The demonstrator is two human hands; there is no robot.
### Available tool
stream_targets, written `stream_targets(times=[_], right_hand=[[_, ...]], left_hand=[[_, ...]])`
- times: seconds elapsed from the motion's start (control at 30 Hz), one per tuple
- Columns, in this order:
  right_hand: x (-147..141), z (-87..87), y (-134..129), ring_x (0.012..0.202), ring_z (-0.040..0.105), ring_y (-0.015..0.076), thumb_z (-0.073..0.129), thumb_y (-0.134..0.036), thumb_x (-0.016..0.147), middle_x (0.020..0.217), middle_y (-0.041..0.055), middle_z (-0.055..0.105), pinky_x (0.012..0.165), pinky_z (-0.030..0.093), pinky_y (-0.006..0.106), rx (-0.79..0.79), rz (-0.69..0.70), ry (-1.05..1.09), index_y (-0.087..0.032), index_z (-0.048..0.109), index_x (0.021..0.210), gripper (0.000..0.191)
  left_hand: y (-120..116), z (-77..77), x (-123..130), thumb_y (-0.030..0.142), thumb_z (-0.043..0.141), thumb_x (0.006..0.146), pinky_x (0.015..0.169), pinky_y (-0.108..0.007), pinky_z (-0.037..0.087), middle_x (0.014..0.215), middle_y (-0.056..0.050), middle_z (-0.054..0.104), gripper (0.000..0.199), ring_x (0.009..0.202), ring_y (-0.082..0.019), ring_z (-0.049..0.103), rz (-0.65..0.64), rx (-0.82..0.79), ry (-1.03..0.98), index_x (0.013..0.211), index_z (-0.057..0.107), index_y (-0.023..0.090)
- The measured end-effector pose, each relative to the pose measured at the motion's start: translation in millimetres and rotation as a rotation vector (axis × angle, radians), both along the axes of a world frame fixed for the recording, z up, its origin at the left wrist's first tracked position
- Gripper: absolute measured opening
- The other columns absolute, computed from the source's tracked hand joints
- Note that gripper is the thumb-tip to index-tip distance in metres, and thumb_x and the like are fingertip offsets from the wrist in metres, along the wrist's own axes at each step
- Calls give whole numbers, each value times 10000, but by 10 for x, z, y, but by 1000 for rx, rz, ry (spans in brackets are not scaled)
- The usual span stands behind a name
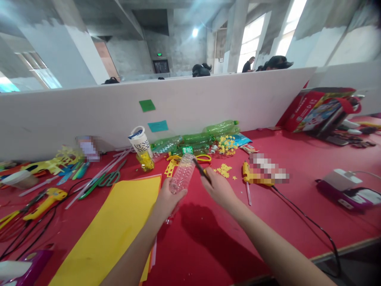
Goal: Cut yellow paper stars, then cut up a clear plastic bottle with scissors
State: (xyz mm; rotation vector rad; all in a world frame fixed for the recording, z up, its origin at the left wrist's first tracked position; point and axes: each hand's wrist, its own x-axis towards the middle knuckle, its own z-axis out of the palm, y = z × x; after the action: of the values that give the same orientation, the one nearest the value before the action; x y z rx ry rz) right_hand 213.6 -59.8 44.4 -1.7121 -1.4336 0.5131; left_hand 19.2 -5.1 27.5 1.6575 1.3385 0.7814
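Note:
My left hand (171, 195) is wrapped around a clear, ribbed plastic bottle (183, 172), held tilted above the red table. In my right hand (218, 186) is a dark, slim tool (199, 165); its exact kind is hard to make out. The tool's tip points up and left, close beside the upper end of the bottle. Whether the two touch I cannot tell. Just behind lie green plastic bottles (198, 138) and yellow-handled scissors (204, 159). Yellow star cutouts (224, 171) are scattered to the right of the tool.
Yellow paper sheets (119, 218) lie left of the bottle. A yellow glue gun (258, 179) with a trailing cord is on the right, another glue gun (44, 203) on the left. Green scissors (111, 178) and a white cup (139, 140) stand near the white partition (104, 107).

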Motion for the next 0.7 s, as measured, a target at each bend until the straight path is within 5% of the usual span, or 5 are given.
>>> stream_targets(times=[0.17, 0.3, 0.5, 0.7], right_hand=[[-119, 48, -96, 812, 624, 227, 495, -349, 875, 929, 72, 677, 671, 392, 258, 18, 104, -189, -208, 576, 991, 199], [-76, 90, 34, 1087, 579, 263, 506, -398, 891, 1266, 113, 597, 835, 425, 291, 10, 34, -246, -214, 408, 1345, 499], [-19, -130, 154, 850, 676, 256, 481, -327, 906, 1013, 114, 711, 663, 423, 258, -146, -53, -279, -171, 495, 1249, 378], [-23, -177, 191, 867, 673, 237, 454, -340, 925, 1024, 82, 709, 624, 383, 236, -137, 15, -297, -204, 443, 1286, 386]], left_hand=[[-23, 3, -61, 375, 668, 705, 930, -380, 448, 1249, -107, 539, 651, 1074, -239, 571, -128, 192, 144, 1279, 409, 209], [-34, 7, -59, 467, 635, 741, 948, -390, 439, 1314, -107, 499, 674, 1113, -252, 549, -211, 296, 242, 1332, 403, 239], [80, -140, 1, 445, 641, 728, 907, -362, 464, 1208, -93, 568, 552, 1024, -227, 595, -77, 268, 198, 1196, 468, 207], [123, -107, 43, 344, 655, 707, 981, -388, 421, 1265, -94, 543, 582, 1160, -258, 536, -304, 243, 232, 1254, 488, 232]])
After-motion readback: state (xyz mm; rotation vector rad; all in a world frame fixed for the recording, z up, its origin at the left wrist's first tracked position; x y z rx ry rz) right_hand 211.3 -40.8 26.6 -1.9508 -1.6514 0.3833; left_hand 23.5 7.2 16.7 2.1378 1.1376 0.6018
